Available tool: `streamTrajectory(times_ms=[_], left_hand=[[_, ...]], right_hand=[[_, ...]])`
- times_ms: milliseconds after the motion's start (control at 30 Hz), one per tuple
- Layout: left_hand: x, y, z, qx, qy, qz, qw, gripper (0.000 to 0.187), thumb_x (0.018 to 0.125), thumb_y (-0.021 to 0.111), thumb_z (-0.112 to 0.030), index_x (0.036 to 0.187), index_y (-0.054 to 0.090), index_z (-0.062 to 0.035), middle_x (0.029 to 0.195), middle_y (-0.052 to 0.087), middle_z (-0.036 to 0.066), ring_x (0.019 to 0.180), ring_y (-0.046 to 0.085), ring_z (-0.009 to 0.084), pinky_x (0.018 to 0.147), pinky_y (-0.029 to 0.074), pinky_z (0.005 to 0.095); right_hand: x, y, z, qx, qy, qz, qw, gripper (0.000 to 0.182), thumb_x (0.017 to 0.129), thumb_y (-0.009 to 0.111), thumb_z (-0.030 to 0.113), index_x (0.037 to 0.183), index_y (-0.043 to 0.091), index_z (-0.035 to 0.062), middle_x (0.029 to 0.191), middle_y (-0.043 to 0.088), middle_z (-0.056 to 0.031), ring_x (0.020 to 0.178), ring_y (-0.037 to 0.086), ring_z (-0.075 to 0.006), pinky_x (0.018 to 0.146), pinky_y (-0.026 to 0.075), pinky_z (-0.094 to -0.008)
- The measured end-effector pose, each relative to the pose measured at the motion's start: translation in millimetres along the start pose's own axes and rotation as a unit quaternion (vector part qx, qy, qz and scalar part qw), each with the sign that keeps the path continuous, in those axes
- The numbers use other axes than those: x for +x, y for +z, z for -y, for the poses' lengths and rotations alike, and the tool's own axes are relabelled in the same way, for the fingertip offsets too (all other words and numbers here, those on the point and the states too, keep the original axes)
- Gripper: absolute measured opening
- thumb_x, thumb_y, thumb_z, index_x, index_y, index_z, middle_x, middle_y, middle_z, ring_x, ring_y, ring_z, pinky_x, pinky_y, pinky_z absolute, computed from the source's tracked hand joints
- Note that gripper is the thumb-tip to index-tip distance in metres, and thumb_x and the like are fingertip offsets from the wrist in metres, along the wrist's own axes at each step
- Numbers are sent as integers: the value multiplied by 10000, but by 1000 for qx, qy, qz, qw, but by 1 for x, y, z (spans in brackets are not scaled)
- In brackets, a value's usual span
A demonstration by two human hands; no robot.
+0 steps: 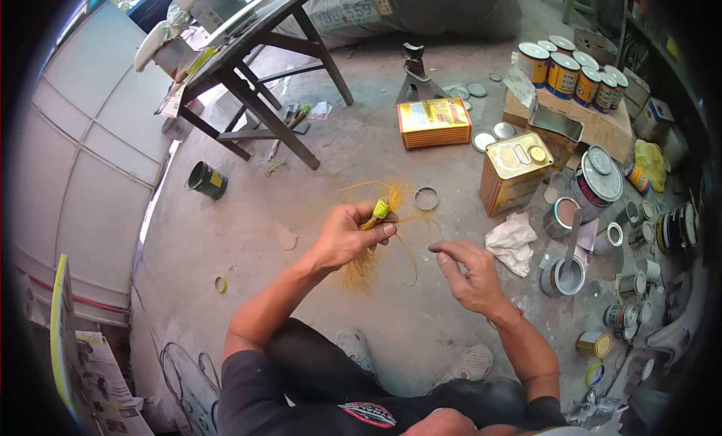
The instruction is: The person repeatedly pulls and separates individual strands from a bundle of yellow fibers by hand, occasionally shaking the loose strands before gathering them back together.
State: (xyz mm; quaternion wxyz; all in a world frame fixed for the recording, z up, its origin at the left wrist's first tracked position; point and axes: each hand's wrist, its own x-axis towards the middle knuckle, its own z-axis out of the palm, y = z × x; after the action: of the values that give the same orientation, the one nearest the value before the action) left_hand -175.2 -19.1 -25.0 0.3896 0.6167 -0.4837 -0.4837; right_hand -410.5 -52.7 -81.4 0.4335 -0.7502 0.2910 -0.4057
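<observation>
My left hand [353, 233] is closed around a bundle of thin yellow-orange fibres [361, 269], bound near its top with bright yellow-green tape [380, 209]. Loose strands stick out above, below and to the right of the fingers. My right hand [472, 279] hovers to the right of the bundle, apart from it. Its fingers are loosely bent, with thumb and index finger slightly apart, and nothing shows between them. On the floor beyond the hands lies a dark ring [426, 199].
At right stand a square metal can [515, 173], a white rag [511, 244] and several paint cans [562, 276]. A yellow thinner tin [434, 124] lies ahead. Left are a dark can [206, 180], a tape roll [220, 284] and a wooden table [248, 41].
</observation>
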Motion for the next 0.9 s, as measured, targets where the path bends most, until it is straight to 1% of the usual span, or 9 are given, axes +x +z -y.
streamTrajectory(times_ms=[67,133,267,433,567,633,667,733,900], left_hand=[[-6,18,-5,14,-39,45,998,309,837,724,-173,1059,640,25,836,652,28,719,570,83,639,458,238],[-6,25,7,-10,-39,64,997,328,842,721,-177,1080,637,32,857,663,36,725,562,77,645,456,237],[-6,30,19,-17,-5,78,997,286,851,711,-183,1044,652,19,841,665,29,702,562,68,625,454,231],[-5,35,16,59,-79,78,992,250,857,707,-229,956,663,-4,774,645,10,628,554,55,549,436,219],[10,7,23,-5,15,-156,988,273,873,682,-296,875,641,-26,744,623,4,554,503,47,481,379,203],[24,-30,31,-36,37,-263,963,282,885,664,-314,877,626,-34,752,611,4,557,490,52,482,368,203],[31,-54,39,-24,52,-311,949,286,889,657,-324,877,622,-41,746,597,1,566,488,52,485,368,203],[39,-96,60,-9,70,-358,931,289,893,650,-335,878,618,-48,740,584,-3,575,486,52,487,367,203],[44,-165,108,-151,94,-452,874,245,912,638,-246,879,591,-8,714,549,17,581,502,86,514,433,222]], right_hand=[[7,12,-6,4,-7,13,1000,199,907,565,148,999,650,-7,897,677,-128,782,650,-221,678,501,-305],[8,23,-21,416,250,202,851,223,928,552,159,1011,645,-26,894,677,-111,810,650,-190,676,512,-303],[-1,20,-36,537,330,213,747,224,924,570,156,999,644,-42,896,669,-105,803,647,-166,664,520,-305],[-14,25,-49,445,328,164,817,224,870,656,155,966,660,-48,841,676,-98,668,640,-164,549,506,-289],[-24,13,-40,306,306,177,884,198,849,679,159,938,684,-17,770,677,-79,648,642,-136,503,482,-277],[-42,11,-41,67,222,106,967,143,844,664,81,955,680,-8,726,665,-66,551,588,-137,484,446,-247],[-50,11,-44,69,223,108,966,143,844,664,81,955,680,-8,726,665,-66,551,588,-137,484,446,-247],[-63,11,-54,-106,33,11,994,142,804,669,42,941,669,6,712,646,-99,555,601,-203,509,464,-289],[-111,12,-111,-255,-22,-38,966,120,738,664,16,856,661,36,748,653,-117,663,642,-266,560,503,-353]])
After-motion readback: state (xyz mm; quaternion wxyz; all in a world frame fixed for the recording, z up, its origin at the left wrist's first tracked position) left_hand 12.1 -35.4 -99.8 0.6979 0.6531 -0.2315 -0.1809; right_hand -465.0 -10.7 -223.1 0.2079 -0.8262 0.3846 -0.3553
